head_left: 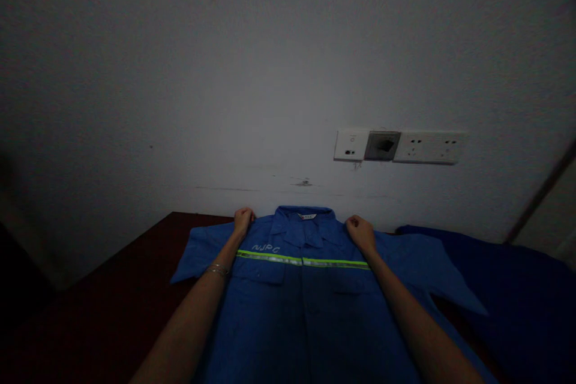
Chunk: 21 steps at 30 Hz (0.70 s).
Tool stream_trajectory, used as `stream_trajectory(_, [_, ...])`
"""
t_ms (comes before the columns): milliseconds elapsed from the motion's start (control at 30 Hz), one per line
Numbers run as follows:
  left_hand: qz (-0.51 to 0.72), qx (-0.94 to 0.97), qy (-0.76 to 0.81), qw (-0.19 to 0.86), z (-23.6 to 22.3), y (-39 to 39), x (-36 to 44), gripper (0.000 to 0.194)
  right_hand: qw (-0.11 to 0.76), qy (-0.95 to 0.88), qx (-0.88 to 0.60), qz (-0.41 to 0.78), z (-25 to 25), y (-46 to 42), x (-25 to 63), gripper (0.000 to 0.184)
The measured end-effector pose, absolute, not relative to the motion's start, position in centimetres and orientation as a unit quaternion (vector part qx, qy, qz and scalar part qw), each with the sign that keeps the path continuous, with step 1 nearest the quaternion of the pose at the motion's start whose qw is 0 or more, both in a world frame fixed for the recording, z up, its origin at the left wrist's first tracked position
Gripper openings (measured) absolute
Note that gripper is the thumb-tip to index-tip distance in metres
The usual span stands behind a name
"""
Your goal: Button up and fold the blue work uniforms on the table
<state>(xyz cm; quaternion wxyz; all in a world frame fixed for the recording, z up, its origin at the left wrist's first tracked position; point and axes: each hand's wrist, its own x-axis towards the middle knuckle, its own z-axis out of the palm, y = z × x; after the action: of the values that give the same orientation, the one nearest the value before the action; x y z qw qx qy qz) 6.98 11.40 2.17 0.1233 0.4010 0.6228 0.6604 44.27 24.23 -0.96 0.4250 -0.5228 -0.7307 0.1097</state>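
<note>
A blue short-sleeved work shirt (274, 306) lies spread front side up, with its collar towards the wall. A yellow-green and silver reflective stripe crosses its chest, and white letters are on the left side of the view. My left hand (243, 221) is closed at the shirt's shoulder seam left of the collar, and a bracelet (218, 269) circles that wrist. At the opposite shoulder, my right hand (360, 232) is closed too, fingers curled on the fabric. The cloth inside both grips is mostly hidden by the fingers. The lower shirt runs out of view between my forearms.
The shirt rests on a dark reddish-brown table (135, 270) pushed against a pale wall (225, 102). Dark blue cloth (526, 294) lies at the right, partly under the sleeve. Wall sockets (425, 148) and a switch panel (350, 145) sit above, right of centre. Lighting is dim.
</note>
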Motion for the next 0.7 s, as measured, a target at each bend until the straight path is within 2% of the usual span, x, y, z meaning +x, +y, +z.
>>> stream_trajectory(533, [0.636,0.413,0.643,0.109,2.2,11.4,7.2,0.018,0.383,-0.743,-0.540,0.101,-0.8,24.0,44.1,0.027])
stream_trajectory(700, [0.627,0.415,0.651,0.103,2.3,11.5,7.1,0.016,0.337,-0.766,-0.546,0.047,0.4,22.4,43.7,0.024])
